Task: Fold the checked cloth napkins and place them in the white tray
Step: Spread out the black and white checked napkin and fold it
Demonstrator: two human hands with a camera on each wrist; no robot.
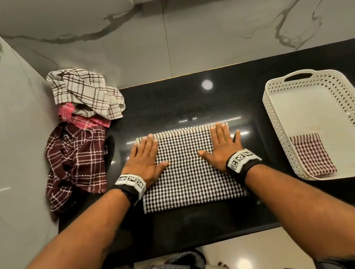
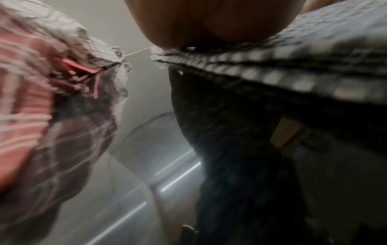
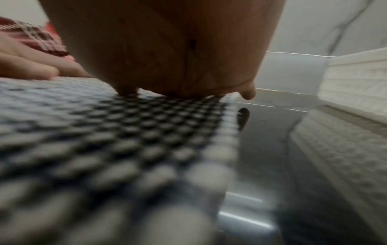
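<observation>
Black-checked napkin [image 1: 187,168] under my left hand [image 1: 146,157] and right hand [image 1: 222,145], fingers flat, straight; white tray [image 1: 305,111] at 3 o'clock holds a folded napkin [image 1: 311,154], hidden from wrist views.

On the surface [image 1: 189,99], a napkin [image 1: 189,179] lies centre under both hands; a napkin pile [image 1: 82,137] sits far left, a tray [image 1: 339,91] right, holding a folded napkin [image 1: 311,154] near.

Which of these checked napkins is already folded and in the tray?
The small maroon-and-white checked napkin, folded in the white tray's near corner. The black-and-white napkin lies on the counter; three others sit crumpled at left.
</observation>
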